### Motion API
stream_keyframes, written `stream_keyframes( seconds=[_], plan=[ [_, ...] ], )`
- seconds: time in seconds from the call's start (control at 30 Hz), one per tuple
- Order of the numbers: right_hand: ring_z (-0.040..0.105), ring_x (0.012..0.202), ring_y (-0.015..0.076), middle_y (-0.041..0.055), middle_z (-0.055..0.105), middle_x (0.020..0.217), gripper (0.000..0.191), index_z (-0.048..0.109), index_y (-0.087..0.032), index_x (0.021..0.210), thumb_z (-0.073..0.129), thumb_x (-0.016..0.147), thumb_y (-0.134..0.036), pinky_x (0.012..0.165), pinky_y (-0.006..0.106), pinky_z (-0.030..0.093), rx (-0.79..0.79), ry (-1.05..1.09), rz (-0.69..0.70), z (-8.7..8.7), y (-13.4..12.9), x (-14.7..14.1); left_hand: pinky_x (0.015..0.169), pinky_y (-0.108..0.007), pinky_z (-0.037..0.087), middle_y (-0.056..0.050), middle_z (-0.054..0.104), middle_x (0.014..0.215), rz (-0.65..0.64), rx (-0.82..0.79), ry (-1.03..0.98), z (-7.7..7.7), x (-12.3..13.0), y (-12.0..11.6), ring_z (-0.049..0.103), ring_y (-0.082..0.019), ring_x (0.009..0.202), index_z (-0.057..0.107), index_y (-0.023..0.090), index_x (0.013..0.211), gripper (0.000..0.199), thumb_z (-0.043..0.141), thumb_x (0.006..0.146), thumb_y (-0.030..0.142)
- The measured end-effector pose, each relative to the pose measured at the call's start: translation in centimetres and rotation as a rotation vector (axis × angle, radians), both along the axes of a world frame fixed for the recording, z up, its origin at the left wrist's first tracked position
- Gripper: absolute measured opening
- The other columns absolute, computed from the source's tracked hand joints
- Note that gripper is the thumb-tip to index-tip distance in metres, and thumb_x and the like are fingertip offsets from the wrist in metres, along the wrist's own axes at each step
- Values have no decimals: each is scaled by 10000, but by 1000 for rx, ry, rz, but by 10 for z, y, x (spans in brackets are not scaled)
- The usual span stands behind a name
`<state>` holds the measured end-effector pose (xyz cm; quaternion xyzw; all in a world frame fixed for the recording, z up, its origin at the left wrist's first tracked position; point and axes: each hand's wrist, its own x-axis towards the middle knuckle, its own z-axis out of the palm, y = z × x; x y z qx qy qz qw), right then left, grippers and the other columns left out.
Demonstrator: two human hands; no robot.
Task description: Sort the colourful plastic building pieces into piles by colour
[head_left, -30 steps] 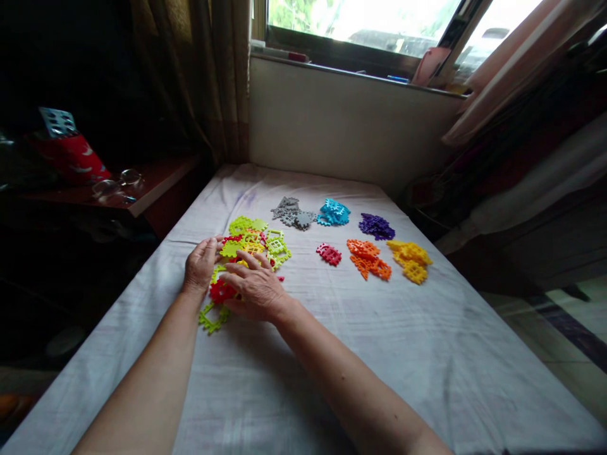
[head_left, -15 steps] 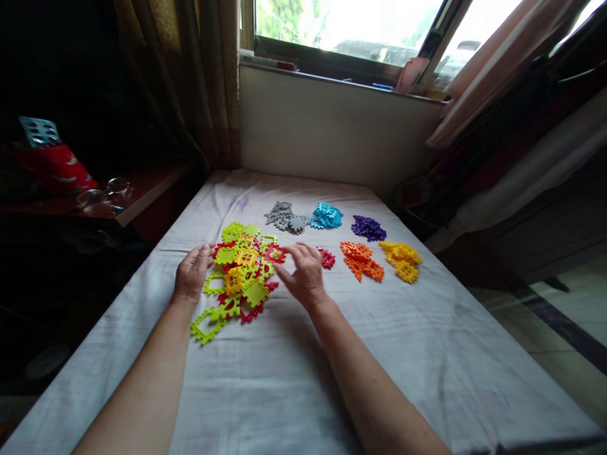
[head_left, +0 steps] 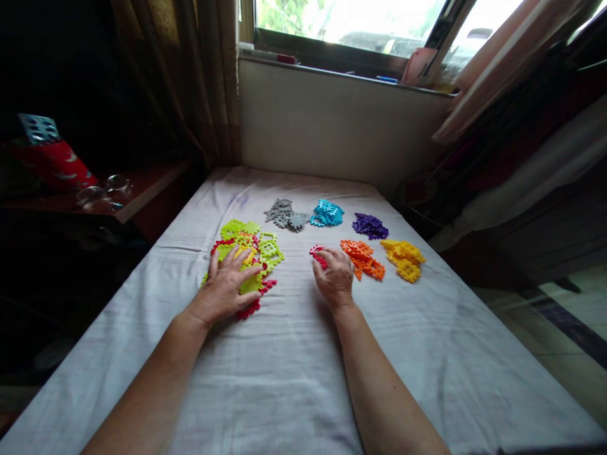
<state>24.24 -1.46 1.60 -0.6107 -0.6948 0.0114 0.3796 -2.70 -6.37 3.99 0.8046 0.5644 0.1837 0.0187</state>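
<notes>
My left hand (head_left: 222, 292) lies with fingers spread over a mixed pile of lime, red and yellow toothed plastic building pieces (head_left: 269, 248), covering part of it. To the right, my right hand (head_left: 334, 279) is closed at a small group of red building pieces (head_left: 315, 251). A red piece shows at its fingertips; the back of the hand hides much of the group. Just beyond that hand is a heap of orange pieces (head_left: 361, 254).
Gray (head_left: 286, 215), turquoise (head_left: 327, 213) and purple pieces (head_left: 370, 225) form separate heaps farther back, with yellow pieces (head_left: 405, 259) at the right. Everything lies on a pale cloth (head_left: 284, 379). Glasses (head_left: 104, 191) rest on a side table (head_left: 137, 205) at the left.
My right hand has moved right from the mixed pile to the red group, and the red piece it was at has left the pile. My left hand has moved from the pile's edge onto it.
</notes>
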Motion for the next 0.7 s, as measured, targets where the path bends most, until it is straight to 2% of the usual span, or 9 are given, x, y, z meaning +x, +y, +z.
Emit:
stream_keyframes(
  seconds=[0.13, 0.23, 0.33, 0.43, 0.6, 0.67, 0.7],
  plan=[
    [596, 1039, 245, 72, 720, 1066, 193, 739, -261, 1033, 614, 888, -287, 954, 413, 437, -117, -103, 374, 10, -15, -29, 1192, -657, 93, -65, 486, 1522, 101, 45, 3, 1, -20, 4, 299, -377, 1472, 710, 359, 1185, 400, 680, 793, 433],
    [586, 1102, 263, 75, 706, 1145, 270, 718, -259, 1116, 690, 858, -334, 959, 434, 441, -183, -210, 529, 15, -26, -47, 1187, -658, 109, -77, 499, 1508, 184, 74, 10, -1, -36, 8, 307, -383, 1466, 718, 334, 1164, 386, 668, 789, 413],
    [570, 1150, 272, 70, 695, 1175, 221, 728, -254, 1046, 723, 844, -344, 970, 451, 440, -227, -240, 564, 18, -31, -55, 1187, -648, 127, -78, 509, 1496, 239, 85, 4, -3, -46, 9, 318, -379, 1460, 713, 324, 1167, 391, 656, 784, 381],
    [588, 1141, 252, 65, 705, 1154, 124, 733, -235, 935, 741, 834, -306, 988, 441, 443, -255, -200, 613, 18, -28, -51, 1184, -647, 142, -66, 516, 1490, 285, 91, 1, -4, -52, 10, 329, -373, 1455, 701, 334, 1174, 405, 644, 773, 344],
    [657, 1048, 196, 57, 729, 1108, 93, 739, -228, 913, 737, 828, -267, 955, 361, 486, -334, -8, 739, 20, -16, -19, 1172, -642, 198, -61, 552, 1455, 332, 119, -28, -7, -56, 12, 381, -368, 1423, 697, 322, 1171, 403, 601, 780, 295],
    [670, 1021, 185, 49, 736, 1079, 83, 740, -233, 904, 711, 843, -280, 919, 332, 503, -348, 91, 704, 21, -10, -2, 1167, -631, 225, -64, 568, 1441, 322, 137, -50, -9, -55, 14, 417, -362, 1400, 702, 311, 1158, 389, 588, 786, 296],
    [669, 1018, 188, 49, 738, 1064, 89, 740, -234, 899, 700, 848, -294, 914, 333, 503, -324, 125, 643, 20, -7, 6, 1165, -622, 241, -65, 579, 1431, 315, 154, -63, -9, -54, 15, 438, -356, 1386, 705, 304, 1149, 376, 582, 794, 307]
  ],
)
